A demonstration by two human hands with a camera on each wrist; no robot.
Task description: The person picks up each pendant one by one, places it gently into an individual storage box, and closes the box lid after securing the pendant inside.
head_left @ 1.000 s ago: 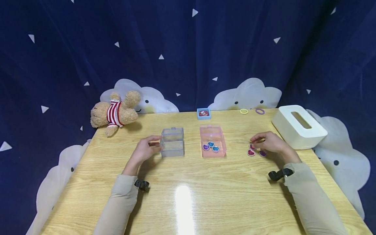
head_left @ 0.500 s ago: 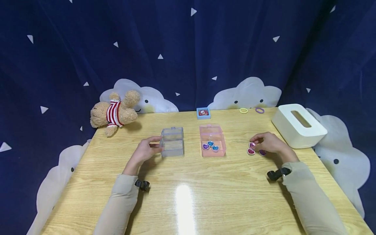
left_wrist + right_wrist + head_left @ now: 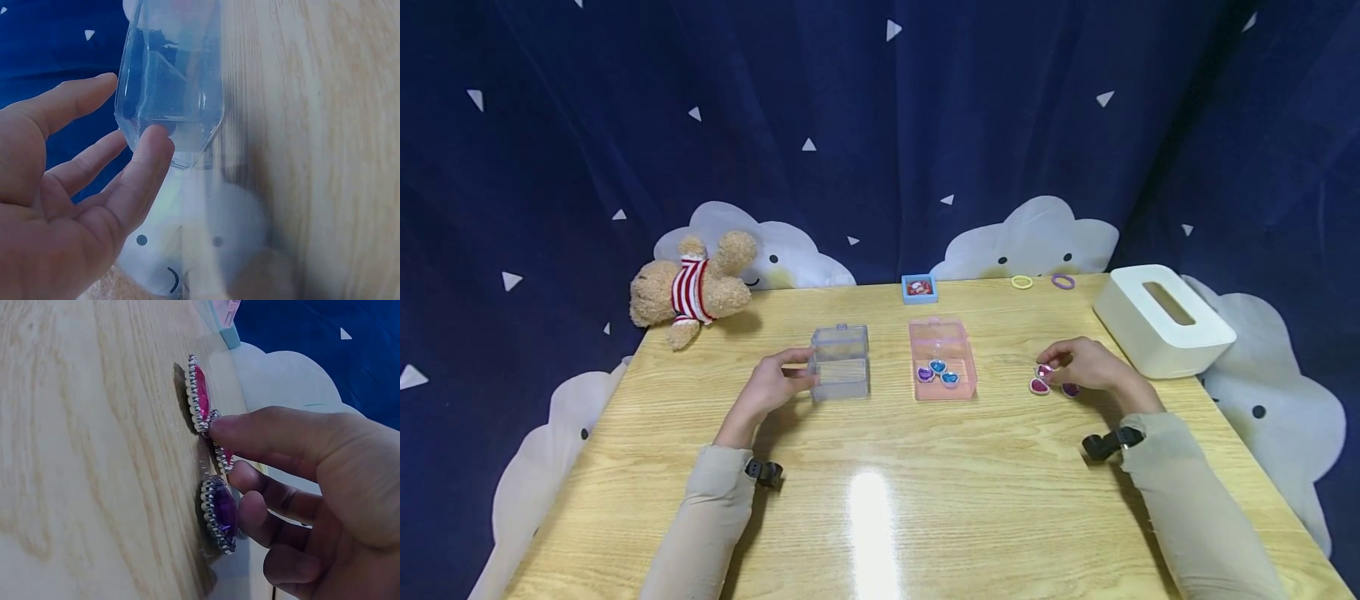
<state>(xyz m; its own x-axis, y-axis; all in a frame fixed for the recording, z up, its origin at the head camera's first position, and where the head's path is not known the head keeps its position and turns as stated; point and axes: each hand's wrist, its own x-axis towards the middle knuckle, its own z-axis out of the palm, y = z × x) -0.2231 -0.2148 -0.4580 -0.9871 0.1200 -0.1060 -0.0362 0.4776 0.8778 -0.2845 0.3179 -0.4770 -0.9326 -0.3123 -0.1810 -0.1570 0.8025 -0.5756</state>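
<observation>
Right hand (image 3: 1090, 363) pinches the far red gem (image 3: 224, 454); left hand (image 3: 769, 381) touches the clear box (image 3: 839, 390)

The pink box (image 3: 934, 392) stands on the table (image 3: 820, 475), lid tipped back. Inside it lie two blue gems (image 3: 937, 367) and a purple gem (image 3: 926, 375).

To the right of the pink box, the right hand has its thumb tip and a fingertip on either side of the far red gem; whether that gem has left the table I cannot tell. Beside it, also right of the pink box, are the near red gem (image 3: 198, 394) and the loose purple gem (image 3: 222, 515), the latter close to the curled lower fingers.

Just left of the pink box is the clear box, its lid raised too. The left hand, on the clear box's far side from the pink box, has thumb and fingers spread, fingertips against the wall; how hard they press cannot be told.

Behind the pink box sits a blue tray (image 3: 920, 301) with something red in it. Behind and to the right are a yellow ring (image 3: 1013, 284) and a purple ring (image 3: 1063, 288); farther right, a tissue box (image 3: 1157, 329). Well to the left, behind the pink box, a bear (image 3: 692, 290) lies in a striped top.
</observation>
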